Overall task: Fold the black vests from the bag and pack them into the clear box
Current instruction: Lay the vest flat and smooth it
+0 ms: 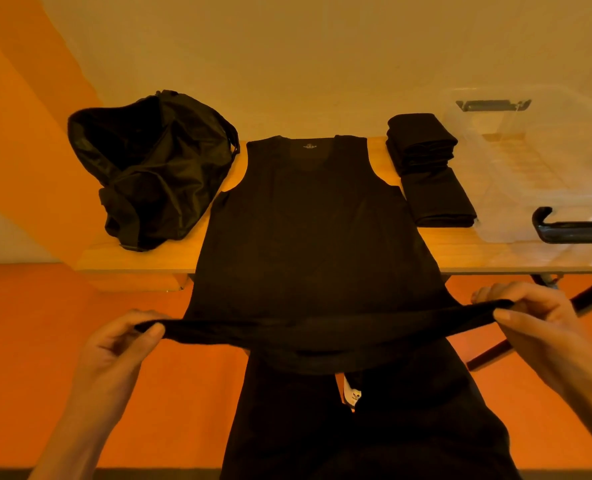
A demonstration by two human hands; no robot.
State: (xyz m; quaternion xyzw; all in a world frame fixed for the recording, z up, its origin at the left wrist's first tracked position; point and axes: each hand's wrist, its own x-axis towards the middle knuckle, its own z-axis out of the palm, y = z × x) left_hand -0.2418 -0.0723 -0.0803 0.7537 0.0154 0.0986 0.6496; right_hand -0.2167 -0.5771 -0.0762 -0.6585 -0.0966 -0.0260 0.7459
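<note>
Beginning the fold, left grip point(114, 348) and right grip point(530, 320) pinch the vest point(308, 220) by its hem, probably due next onto the worktop point(142, 258).

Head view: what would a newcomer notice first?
A black vest lies spread across the table, its hem past the near edge, pinched at each corner by the left hand and right hand. A crumpled black bag sits far left; folded vests are stacked right, beside the clear box.

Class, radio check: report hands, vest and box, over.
Left hand, right hand pinch vest hem corners. Vest spread on table, unfolded. Folded vests stacked beside clear box. Path clear.
</note>
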